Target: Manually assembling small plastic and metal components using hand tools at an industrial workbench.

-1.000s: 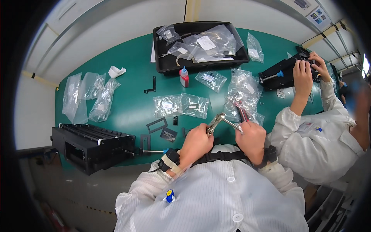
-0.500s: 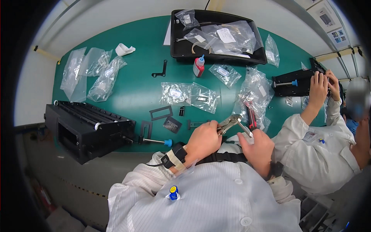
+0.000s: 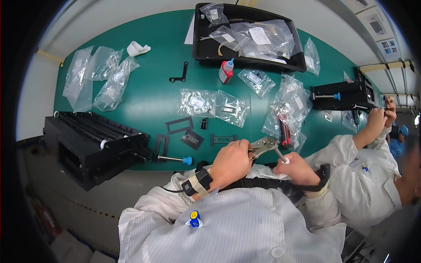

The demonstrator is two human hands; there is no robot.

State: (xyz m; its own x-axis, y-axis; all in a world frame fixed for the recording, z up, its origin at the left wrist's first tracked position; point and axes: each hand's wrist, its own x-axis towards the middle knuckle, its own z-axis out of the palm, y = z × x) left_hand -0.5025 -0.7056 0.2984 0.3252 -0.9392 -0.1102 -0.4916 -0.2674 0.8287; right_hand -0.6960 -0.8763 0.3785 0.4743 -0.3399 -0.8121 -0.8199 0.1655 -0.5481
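Observation:
My left hand (image 3: 232, 158) is closed round a pair of locking pliers (image 3: 263, 148) at the table's near edge. The plier jaws grip a slim metal rod (image 3: 279, 153) that slants down to the right. At the rod's lower end my right hand (image 3: 300, 169) has its fingers curled in, with some white material, perhaps tissue, showing beneath them. Exactly how the fingers meet the rod is partly hidden. Just beyond the pliers lies a red-and-black handled tool (image 3: 285, 135), beside a clear plastic bag (image 3: 289, 98).
Left stands a black roller unit (image 3: 96, 147) with a blue-knobbed shaft (image 3: 175, 159). Flat black brackets (image 3: 191, 139) and parts bags (image 3: 197, 101) lie mid-table. A red bottle (image 3: 226, 71) stands before a black tray (image 3: 250, 65). A co-worker's hands (image 3: 380, 117) are at right, by another black unit (image 3: 335, 97).
My right hand has moved down and right, from an open-thumbed pose beside the rod to closed at its lower end. The pliers stay in my left hand. The co-worker's hands have moved right.

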